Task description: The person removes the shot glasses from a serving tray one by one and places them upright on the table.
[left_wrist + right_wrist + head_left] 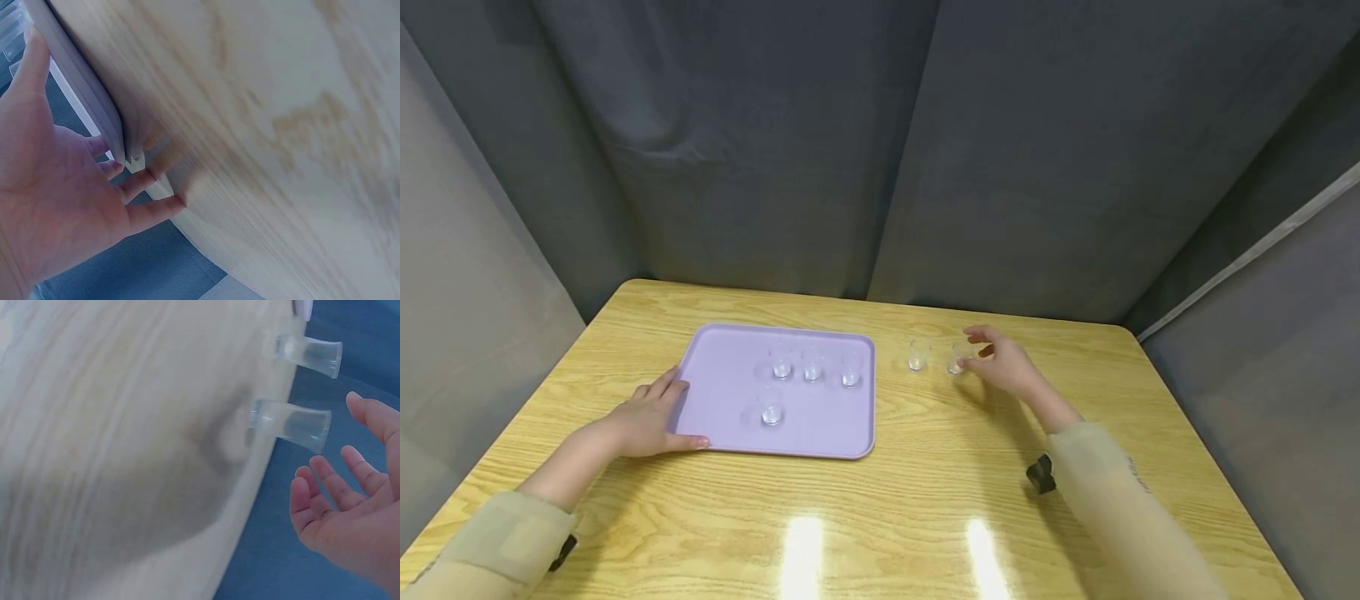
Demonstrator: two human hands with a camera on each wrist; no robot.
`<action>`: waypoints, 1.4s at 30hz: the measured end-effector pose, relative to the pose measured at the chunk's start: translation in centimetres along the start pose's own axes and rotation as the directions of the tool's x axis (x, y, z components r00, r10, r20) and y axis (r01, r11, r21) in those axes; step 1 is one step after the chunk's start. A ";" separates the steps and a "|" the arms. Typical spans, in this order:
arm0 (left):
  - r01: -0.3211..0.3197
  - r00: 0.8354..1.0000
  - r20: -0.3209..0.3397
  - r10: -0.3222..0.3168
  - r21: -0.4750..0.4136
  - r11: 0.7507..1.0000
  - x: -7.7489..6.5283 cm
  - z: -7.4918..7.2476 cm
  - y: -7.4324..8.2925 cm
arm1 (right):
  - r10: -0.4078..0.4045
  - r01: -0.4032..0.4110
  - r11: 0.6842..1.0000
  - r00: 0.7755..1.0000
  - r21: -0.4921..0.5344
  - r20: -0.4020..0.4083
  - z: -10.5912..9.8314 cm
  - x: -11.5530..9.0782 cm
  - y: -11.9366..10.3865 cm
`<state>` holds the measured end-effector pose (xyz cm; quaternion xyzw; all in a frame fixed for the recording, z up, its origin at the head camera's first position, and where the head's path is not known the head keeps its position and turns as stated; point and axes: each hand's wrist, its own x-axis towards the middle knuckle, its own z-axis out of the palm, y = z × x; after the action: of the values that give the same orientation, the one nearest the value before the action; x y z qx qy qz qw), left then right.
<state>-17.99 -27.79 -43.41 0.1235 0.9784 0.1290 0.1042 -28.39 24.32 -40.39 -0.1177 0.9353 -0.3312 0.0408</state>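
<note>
Purple and flat, the round-cornered tray (722, 367) has the left hand (643, 421) at its left edge, fingers spread, while to its right the right hand (1003, 365), fingers apart and empty, should softly pinch the farther small, clear cup (956, 364).

The left wrist view's edge cuts off the tray (84, 87).

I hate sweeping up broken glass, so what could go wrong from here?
The right hand is open beside the nearest glass, not gripping it, so a clumsy brush might tip it. The neighbouring glass stands close by and could get knocked too. The left hand touches the tray; a sudden shove might topple the four glasses standing there.
</note>
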 end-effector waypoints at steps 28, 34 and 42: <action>-0.006 1.000 -0.002 0.006 -0.005 1.000 0.2 0.4 -0.4 | -0.156 0.169 0.978 0.982 0.124 -0.108 -1.6 -4.5 -9.4; -0.009 1.000 -0.012 0.009 -0.005 1.000 0.4 0.7 -0.8 | -0.214 0.234 0.954 0.969 0.186 -0.122 -0.2 -5.3 -11.4; -0.007 1.000 -0.010 0.007 -0.021 1.000 0.2 -0.2 0.4 | -0.248 0.270 0.932 0.961 0.242 -0.120 2.0 -6.2 -14.0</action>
<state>-18.15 -27.40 -43.19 0.1251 0.9770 0.1404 0.1003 -19.42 14.11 -33.17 -0.2190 0.8619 -0.4563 -0.0294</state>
